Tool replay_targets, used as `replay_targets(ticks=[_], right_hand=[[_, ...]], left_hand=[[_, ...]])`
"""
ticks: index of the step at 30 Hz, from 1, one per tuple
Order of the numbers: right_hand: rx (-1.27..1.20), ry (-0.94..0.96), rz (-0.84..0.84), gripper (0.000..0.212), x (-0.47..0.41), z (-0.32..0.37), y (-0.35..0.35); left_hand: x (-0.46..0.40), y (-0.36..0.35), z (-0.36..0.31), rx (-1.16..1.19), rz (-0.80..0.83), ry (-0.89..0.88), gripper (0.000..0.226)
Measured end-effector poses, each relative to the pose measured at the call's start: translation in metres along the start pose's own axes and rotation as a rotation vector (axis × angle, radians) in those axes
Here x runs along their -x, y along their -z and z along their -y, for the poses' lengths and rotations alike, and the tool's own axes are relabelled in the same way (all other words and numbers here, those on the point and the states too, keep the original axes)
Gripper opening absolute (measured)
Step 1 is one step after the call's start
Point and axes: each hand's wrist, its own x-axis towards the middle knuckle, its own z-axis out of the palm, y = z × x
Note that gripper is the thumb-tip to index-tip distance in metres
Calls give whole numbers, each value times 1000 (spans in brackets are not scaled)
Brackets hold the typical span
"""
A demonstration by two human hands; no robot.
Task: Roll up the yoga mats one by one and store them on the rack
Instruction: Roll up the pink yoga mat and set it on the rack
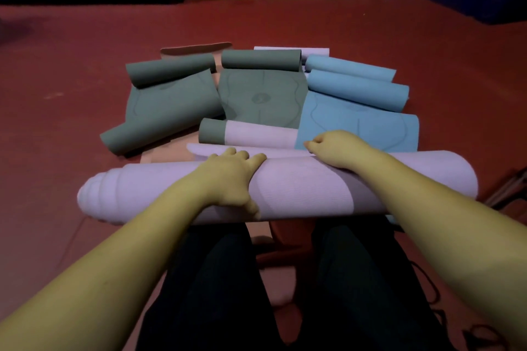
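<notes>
Two hands on 1 lilac roll (299, 188): L grip (231, 177) clasps it; R grip (330, 148) curled, unclear.

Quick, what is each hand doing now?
Left hand: fingers curled over the pink rolled mat, gripping it.
Right hand: fingers curled at the roll's far edge; grip unclear.
</notes>
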Motion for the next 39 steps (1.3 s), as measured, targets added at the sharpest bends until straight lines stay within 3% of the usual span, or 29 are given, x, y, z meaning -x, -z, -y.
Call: replay_targets(ticks=[6, 9, 11, 15, 17, 19, 21, 34, 39], right_hand=[[63, 29, 20, 70, 18, 4, -13], [80, 8, -19, 71, 16, 5, -17], [97, -1, -14, 71, 12, 5, -16], [89, -19, 24, 72, 0, 1, -16], [73, -24, 44, 73, -7, 2, -16], [58, -27, 68, 73, -11, 6, -13], [35, -32, 101, 71, -13, 11, -9], [-42, 21, 317, 59, 16, 20, 20], [42, -6, 344, 58, 14, 19, 11]], left_hand=[[-32, 17, 15, 158, 217, 25, 124], [-37, 17, 17, 197, 243, 33, 123], [-32, 12, 17, 154, 128, -8, 115], [-6, -22, 11, -38, -365, -135, 95], [8, -51, -2, -226, -448, -106, 106], [14, -68, -16, -330, -368, 12, 128], [11, -67, -24, -304, -336, 104, 134], [48, -30, -18, -285, -417, -13, 110], [53, -24, -20, -219, -280, -19, 111]])
